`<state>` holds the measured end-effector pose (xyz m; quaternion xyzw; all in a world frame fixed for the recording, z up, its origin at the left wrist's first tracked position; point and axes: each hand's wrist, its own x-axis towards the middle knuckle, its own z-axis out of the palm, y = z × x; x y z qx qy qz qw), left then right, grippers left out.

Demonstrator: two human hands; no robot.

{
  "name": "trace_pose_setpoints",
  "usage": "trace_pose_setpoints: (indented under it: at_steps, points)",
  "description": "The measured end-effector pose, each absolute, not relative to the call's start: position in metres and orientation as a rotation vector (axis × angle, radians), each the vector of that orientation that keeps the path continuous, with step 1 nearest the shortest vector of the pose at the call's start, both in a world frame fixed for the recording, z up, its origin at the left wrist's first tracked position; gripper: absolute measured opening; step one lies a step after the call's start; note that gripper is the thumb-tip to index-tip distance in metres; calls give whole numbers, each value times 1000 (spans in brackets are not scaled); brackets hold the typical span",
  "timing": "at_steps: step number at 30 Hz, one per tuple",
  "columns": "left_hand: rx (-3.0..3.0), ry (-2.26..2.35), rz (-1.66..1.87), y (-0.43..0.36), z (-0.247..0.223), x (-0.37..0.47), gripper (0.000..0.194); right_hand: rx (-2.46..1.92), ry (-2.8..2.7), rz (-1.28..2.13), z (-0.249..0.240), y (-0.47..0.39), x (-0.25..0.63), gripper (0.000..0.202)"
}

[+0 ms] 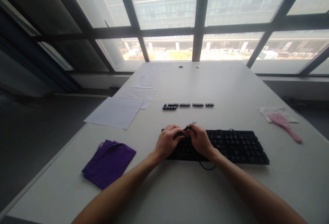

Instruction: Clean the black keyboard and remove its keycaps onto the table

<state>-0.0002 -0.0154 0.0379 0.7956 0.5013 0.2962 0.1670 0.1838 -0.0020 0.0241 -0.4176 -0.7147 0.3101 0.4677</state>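
Note:
A black keyboard (236, 147) lies across the white table, its left half partly under my hands. My left hand (168, 140) rests over the keyboard's left end, fingers curled and closed; what they hold, if anything, is hidden. Beside it, my right hand (200, 140) pinches a small tool (191, 124) with a metallic tip that points up and away. The fingertips of both hands nearly meet at the tool's lower end. Beyond the keyboard, several loose black keycaps (197, 104) are laid out in short groups, with a second row at the left.
A folded purple cloth (109, 162) lies left of my left forearm. Sheets of paper (115, 111) spread along the table's left edge. At the right, a pink brush (284, 124) lies partly on a clear packet (264, 111). A cable (207, 167) loops out at the keyboard's front edge.

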Motion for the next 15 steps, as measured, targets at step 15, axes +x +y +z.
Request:
trace_pose_setpoints:
  at_steps: [15]
  points:
    - [2298, 1276, 967, -20, 42, 6, 8, -1098, -1549, 942, 28, 0, 183, 19]
